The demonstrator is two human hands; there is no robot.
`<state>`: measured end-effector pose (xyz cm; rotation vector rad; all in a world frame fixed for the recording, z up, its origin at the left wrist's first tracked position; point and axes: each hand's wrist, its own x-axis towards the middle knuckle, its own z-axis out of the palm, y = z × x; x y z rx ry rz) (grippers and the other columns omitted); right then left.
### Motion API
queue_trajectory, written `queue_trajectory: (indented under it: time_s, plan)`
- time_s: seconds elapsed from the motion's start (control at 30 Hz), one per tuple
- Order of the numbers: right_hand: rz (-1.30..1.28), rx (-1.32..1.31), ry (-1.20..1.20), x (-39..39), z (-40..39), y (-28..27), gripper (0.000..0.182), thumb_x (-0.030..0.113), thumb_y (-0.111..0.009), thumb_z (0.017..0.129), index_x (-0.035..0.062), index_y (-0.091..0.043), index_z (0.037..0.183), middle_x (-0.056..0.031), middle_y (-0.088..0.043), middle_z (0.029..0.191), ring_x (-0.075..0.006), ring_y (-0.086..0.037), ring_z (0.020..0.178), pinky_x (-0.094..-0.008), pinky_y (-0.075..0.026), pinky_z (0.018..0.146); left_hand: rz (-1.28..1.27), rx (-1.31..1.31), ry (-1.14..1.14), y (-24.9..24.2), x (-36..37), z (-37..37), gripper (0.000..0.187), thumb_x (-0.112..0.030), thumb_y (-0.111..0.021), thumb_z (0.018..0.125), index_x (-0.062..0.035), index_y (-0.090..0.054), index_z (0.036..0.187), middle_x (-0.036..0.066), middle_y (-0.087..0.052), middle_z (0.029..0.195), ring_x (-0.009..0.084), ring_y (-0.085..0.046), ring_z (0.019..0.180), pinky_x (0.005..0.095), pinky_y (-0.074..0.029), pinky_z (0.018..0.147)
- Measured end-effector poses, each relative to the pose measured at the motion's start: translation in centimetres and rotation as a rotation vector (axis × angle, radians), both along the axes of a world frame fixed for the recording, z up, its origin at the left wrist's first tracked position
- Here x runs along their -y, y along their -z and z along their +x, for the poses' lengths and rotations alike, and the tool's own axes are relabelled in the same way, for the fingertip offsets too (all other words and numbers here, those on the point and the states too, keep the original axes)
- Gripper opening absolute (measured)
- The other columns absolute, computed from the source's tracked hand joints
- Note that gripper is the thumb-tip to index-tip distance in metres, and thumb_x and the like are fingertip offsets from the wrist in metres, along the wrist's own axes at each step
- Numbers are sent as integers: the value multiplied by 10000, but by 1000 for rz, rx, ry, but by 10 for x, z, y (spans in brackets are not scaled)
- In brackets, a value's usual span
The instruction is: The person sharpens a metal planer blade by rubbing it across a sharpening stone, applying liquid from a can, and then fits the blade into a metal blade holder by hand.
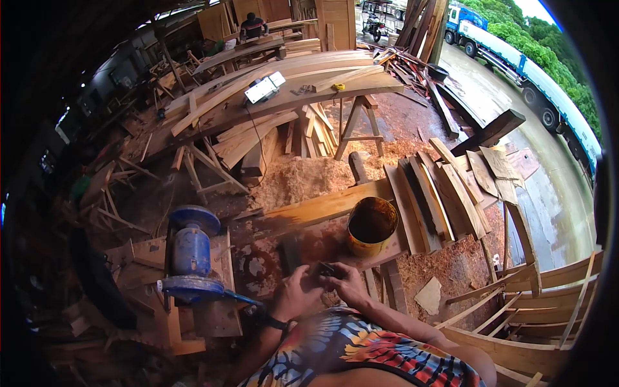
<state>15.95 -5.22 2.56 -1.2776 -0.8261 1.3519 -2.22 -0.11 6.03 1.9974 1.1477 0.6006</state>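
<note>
Close in front of my patterned shirt (387,345), both hands meet at the near edge of the stained workbench (309,242). A small dark object (327,269) is held between them, too small to identify. My right hand (348,284) has its fingers closed on it. My left hand (300,293), with a dark band at the wrist, is beside it with fingers bent inward; whether it grips anything is unclear. A yellow, stained bucket (372,226) with dark contents stands just beyond my right hand.
A blue bench grinder (192,251) stands at the left. Wooden boards (438,200) lie right of the bucket. Farther off, a long table (303,84) bears planks and a silver tool (264,87). A person (253,27) is at the back; a truck (516,64) is outside.
</note>
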Motion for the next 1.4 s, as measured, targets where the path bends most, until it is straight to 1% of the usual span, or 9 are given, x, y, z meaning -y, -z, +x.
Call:
queue_trajectory:
  time_s: [0.03, 0.23, 0.37, 0.47, 0.6, 0.7, 0.8, 0.9, 1.4]
  plan:
    - [-1, 43, 1, 0, 1, -1, 356, 105, -741, 900, -19, -639, 1217, -64, -702, 944, -110, -632, 833, -271, -519, 758, -37, -37, 13, -1, 1, 4, 746, -296, -828, 783, -7, -500, 1387, 253, -666, 1218, 354, -672, 1133, 406, -537, 943]
    - [53, 94, 14, 3, 2, -7, 392, 144, -754, 905, -8, -626, 1243, -71, -713, 963, -108, -634, 840, -264, -508, 750, 38, 6, 12, 28, -3, 1, 731, -322, -801, 826, 35, -504, 1390, 266, -675, 1190, 355, -682, 1105, 406, -542, 928]
    - [27, 119, 53, 2, 5, -4, 404, 155, -766, 896, 4, -623, 1242, -70, -717, 963, -114, -646, 846, -272, -516, 760, -249, 58, -233, 25, -6, 3, 774, -430, -715, 925, 124, -453, 1399, 263, -678, 1197, 298, -684, 1080, 364, -535, 904]
    - [82, 171, 136, 1, 3, -1, 395, 133, -764, 887, 2, -621, 1232, -75, -718, 957, -120, -657, 862, -276, -530, 770, -343, 158, -313, 41, -13, 0, 821, -482, -733, 892, 110, -467, 1394, 293, -656, 1224, 344, -678, 1100, 391, -533, 925]
    - [233, 355, 141, 4, -2, -9, 386, 80, -761, 861, 4, -626, 1215, -93, -717, 981, -122, -666, 871, -272, -542, 761, -584, 388, -296, 30, -1, 10, 854, -481, -683, 949, 159, -381, 1428, 143, -640, 1268, 214, -619, 1157, 306, -503, 940]
    - [360, 371, 116, 6, -5, -7, 391, 54, -766, 835, 8, -634, 1200, -108, -711, 993, -147, -683, 856, -283, -558, 734, -710, 524, -137, 32, -4, 12, 830, -468, -698, 942, 103, -385, 1457, 87, -619, 1257, 155, -603, 1144, 295, -508, 921]
    - [431, 528, 96, 4, -8, -11, 408, 40, -779, 805, 16, -641, 1188, -123, -702, 990, -202, -716, 817, -310, -584, 702, -671, 630, -173, 22, 0, 16, 468, -357, -716, 944, -8, -591, 1229, 34, -635, 1145, 131, -589, 1061, 289, -468, 944]
    - [536, 614, 67, 0, -6, -17, 432, 30, -781, 801, 19, -631, 1206, -130, -698, 1004, -210, -724, 796, -315, -589, 702, -718, 716, -180, 30, -1, 12, 762, -377, -700, 950, 46, -368, 1489, 44, -604, 1252, 138, -607, 1112, 288, -510, 940]
    - [537, 506, -115, -4, -5, -25, 531, 31, -759, 859, 19, -578, 1358, -146, -719, 1025, -166, -704, 795, -319, -569, 689, -752, 760, -268, 28, -1, 11, 703, -274, -694, 944, 75, -380, 1467, 103, -584, 1262, 167, -596, 1140, 301, -511, 950]
